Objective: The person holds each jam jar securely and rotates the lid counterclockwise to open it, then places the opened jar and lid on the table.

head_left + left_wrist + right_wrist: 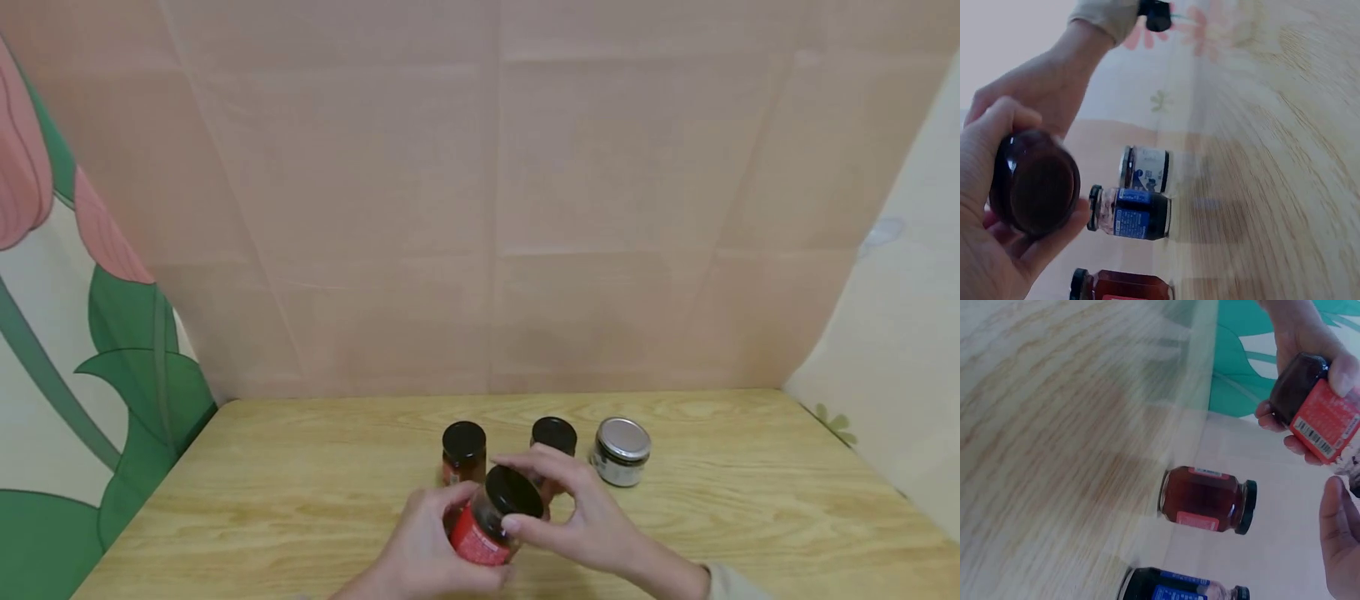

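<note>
My left hand [423, 542] grips a glass jar [480, 540] with a red label and dark contents, held tilted above the table. The black lid [514, 492] of this jar points up and toward the right. Around the lid's edge curl the thumb and fingers of my right hand [585, 521]. In the left wrist view the dark base of the jar [1038, 184] faces the camera. From the right wrist, the red label [1325, 422] and its barcode show, with the left thumb pressed on it; most of the lid lies beyond the frame's edge.
Behind the hands, a reddish-brown jar [463, 442] with a black lid stands on the wooden table [315, 483]. To its right are a blue-labelled jar [1132, 214], partly hidden by my right hand in the head view, and a squat silver-lidded jar [622, 446]. A pinkish cloth [375, 208] hangs behind.
</note>
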### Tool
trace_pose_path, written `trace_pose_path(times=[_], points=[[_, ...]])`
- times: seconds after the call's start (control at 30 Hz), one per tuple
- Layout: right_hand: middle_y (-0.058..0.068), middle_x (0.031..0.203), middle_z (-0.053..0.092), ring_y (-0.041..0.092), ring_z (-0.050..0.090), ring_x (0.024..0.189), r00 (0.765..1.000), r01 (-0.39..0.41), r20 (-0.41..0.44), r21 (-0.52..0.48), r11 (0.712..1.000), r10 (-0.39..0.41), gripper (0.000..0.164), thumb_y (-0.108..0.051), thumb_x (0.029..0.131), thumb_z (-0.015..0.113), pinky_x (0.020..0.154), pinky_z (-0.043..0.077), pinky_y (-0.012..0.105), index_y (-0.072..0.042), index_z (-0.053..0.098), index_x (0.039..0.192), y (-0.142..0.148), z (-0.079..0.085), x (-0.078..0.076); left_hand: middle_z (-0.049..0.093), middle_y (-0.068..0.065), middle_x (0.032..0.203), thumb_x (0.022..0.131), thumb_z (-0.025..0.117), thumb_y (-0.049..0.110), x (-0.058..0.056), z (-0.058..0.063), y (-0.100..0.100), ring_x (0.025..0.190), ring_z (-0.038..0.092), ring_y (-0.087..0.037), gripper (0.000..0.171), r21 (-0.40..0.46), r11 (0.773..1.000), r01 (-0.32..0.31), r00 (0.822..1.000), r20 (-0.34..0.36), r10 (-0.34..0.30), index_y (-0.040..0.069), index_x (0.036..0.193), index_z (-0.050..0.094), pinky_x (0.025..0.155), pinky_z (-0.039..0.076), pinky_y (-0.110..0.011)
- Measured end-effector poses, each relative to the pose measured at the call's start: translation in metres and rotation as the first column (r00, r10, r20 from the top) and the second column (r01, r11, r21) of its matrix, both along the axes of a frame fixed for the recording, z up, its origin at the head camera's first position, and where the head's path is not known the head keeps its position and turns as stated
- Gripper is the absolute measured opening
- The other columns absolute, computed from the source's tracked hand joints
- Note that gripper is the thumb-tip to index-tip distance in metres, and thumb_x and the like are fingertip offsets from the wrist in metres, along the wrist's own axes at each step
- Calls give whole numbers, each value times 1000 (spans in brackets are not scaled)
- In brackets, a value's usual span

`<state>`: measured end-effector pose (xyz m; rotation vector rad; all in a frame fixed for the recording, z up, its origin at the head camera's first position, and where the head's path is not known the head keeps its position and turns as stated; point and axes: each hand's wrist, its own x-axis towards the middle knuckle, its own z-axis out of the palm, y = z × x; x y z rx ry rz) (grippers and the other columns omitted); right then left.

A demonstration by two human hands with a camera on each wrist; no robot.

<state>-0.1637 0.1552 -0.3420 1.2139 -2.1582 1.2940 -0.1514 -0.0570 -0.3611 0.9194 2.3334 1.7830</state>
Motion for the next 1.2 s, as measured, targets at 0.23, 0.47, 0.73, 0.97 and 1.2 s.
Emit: trace_pose_path(times=[0.23,0.47,0.73,0.97,1.2], points=[[-8,90,63,4,55,75,982,160,96,61,985,-165,32,-18,84,70,56,48,21,-18,65,116,4,6,2,65,12,79,61,86,30,4,3,5,68,57,4,46,-173,950,-262,950,-222,221,21,99,62,58,49,-18],[-10,78,66,-1,57,63,915,270,266,161,949,-305,14,-29,91,65,54,48,22,-16,68,93,0,13,4,65,8,79,60,85,28,4,4,7,67,58,4,48,-243,906,-346,912,-314,264,19,98,58,57,48,-15],[-9,65,56,1,51,57,849,323,337,278,905,-407,33,-44,82,71,49,43,21,-13,67,94,-1,20,6,65,9,82,54,87,31,2,0,8,67,56,0,56,-247,825,-508,760,-580,294,19,100,59,55,45,-17],[-4,68,59,4,56,55,855,248,400,245,937,-331,39,-39,80,75,47,49,24,-7,65,99,1,22,6,66,8,84,53,88,30,2,-3,7,67,57,-1,58,-229,817,-529,723,-626,292,18,101,59,54,45,-18],[-1,74,59,4,58,60,869,198,416,203,959,-267,41,-34,81,76,49,52,25,-4,65,107,3,21,6,65,9,82,52,88,31,0,-4,7,68,56,1,57,-227,812,-537,731,-606,314,19,100,58,55,46,-18]])
